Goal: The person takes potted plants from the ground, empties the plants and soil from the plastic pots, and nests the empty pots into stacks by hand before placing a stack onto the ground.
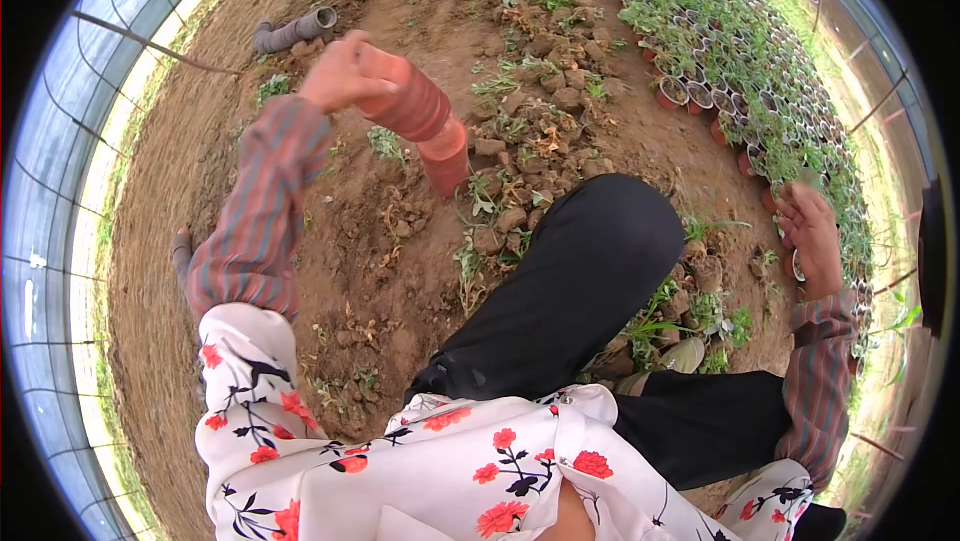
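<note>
My left hand is wrapped around the upper end of a stack of nested reddish-brown plastic plant pots. The stack slants down to the right, and its lower pots hang out of line over the soil. My right hand is out to the right, beside the edge of the potted seedlings. Its fingers are curled in, with a small blurred greenish patch at their tips; I cannot tell what they hold. A pot rim shows just below these fingers.
A grey stack of pots lies on the bare soil at the upper left. Clods and uprooted weeds run in a strip up the middle. My bent knee juts forward between my hands. Greenhouse sheeting curves along the left.
</note>
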`<state>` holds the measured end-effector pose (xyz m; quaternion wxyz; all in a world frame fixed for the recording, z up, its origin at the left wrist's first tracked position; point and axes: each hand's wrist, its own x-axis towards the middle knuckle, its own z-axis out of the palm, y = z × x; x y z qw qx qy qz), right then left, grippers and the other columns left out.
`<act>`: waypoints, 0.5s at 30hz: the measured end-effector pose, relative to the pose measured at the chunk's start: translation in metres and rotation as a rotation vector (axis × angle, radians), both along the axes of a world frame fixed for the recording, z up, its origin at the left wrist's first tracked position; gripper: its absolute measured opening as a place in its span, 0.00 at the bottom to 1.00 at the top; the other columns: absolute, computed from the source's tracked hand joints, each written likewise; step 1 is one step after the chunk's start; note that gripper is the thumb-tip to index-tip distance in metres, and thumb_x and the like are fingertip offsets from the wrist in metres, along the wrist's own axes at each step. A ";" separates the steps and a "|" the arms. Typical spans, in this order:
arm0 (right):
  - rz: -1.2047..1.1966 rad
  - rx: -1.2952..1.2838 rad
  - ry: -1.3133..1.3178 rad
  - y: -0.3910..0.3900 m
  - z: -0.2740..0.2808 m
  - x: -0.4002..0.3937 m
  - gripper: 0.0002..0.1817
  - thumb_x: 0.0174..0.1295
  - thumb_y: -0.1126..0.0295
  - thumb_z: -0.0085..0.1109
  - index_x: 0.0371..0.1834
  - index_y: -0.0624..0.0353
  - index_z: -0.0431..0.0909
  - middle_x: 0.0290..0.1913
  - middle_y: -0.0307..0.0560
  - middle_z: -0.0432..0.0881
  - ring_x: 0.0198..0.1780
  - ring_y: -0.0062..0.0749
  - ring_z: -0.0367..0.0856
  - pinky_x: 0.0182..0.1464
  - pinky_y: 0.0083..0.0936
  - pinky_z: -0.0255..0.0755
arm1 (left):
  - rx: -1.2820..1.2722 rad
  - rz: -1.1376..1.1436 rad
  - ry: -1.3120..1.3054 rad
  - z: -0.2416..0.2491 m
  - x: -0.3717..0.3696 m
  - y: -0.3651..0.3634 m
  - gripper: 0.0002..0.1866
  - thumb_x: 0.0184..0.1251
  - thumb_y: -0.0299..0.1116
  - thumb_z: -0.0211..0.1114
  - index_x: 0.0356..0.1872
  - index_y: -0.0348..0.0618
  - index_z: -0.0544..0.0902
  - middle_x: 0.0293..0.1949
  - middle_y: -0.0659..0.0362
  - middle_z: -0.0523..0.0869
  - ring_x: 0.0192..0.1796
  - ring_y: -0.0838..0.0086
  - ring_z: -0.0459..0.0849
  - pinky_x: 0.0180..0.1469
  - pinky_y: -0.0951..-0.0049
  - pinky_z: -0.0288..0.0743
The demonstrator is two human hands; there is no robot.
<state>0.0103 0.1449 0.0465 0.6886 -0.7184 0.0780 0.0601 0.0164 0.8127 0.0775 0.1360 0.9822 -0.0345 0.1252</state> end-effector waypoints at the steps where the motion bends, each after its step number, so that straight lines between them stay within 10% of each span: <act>1: 0.028 -0.014 0.018 0.004 -0.003 0.000 0.14 0.66 0.64 0.56 0.50 0.59 0.75 0.45 0.41 0.82 0.42 0.21 0.80 0.41 0.18 0.74 | 0.064 0.037 0.099 -0.011 0.009 -0.019 0.46 0.37 0.51 0.77 0.61 0.45 0.67 0.52 0.45 0.75 0.50 0.53 0.79 0.51 0.60 0.74; 15: 0.171 -0.260 0.103 0.013 -0.012 -0.017 0.11 0.65 0.61 0.55 0.43 0.56 0.77 0.40 0.35 0.81 0.40 0.18 0.79 0.41 0.18 0.71 | 0.376 0.161 0.481 -0.063 0.052 -0.068 0.49 0.34 0.50 0.79 0.61 0.48 0.62 0.54 0.42 0.71 0.56 0.45 0.74 0.54 0.53 0.72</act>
